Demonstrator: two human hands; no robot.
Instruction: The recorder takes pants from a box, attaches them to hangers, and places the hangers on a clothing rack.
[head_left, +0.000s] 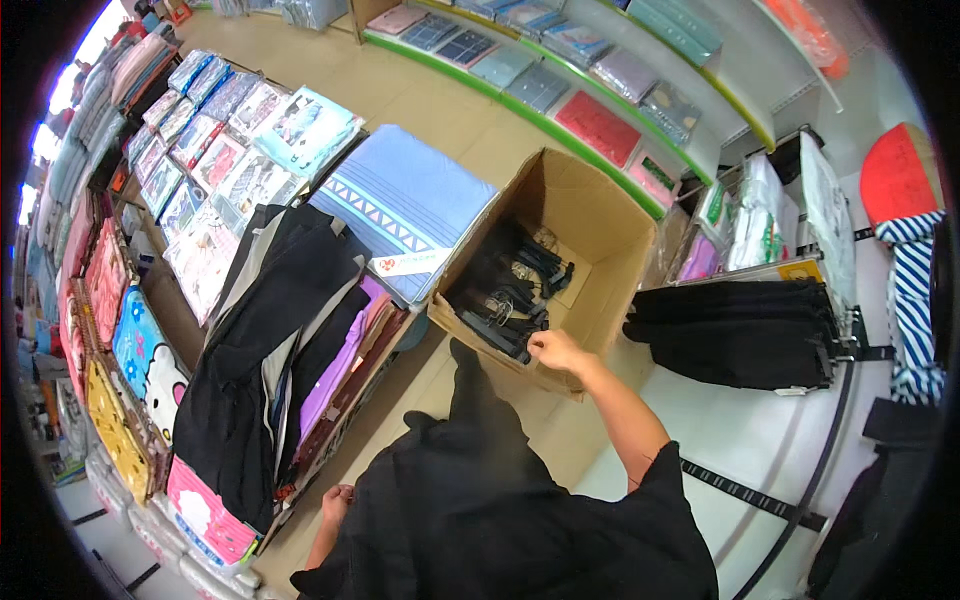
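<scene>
My right hand (555, 350) is at the near rim of an open cardboard box (615, 225), its fingers bent close to the ends of black hangers (499, 326). Whether it grips one is hidden by the fingers. Inside the box, several of these hangers with metal hooks lie jumbled on the left side. Down by my side, my left hand (337, 501) hangs with curled fingers, and nothing shows in it. Closest to that hand is a display stack with black trousers with grey panels (262, 330) draped over it.
A blue packaged textile (401, 202) lies left of the box, with packaged bedding (225, 165) beyond. Purple and brown folded cloth (345, 375) sits under the trousers. Green-edged shelves (495, 90) stand behind. Black trousers (735, 334) hang from a wall rack at right.
</scene>
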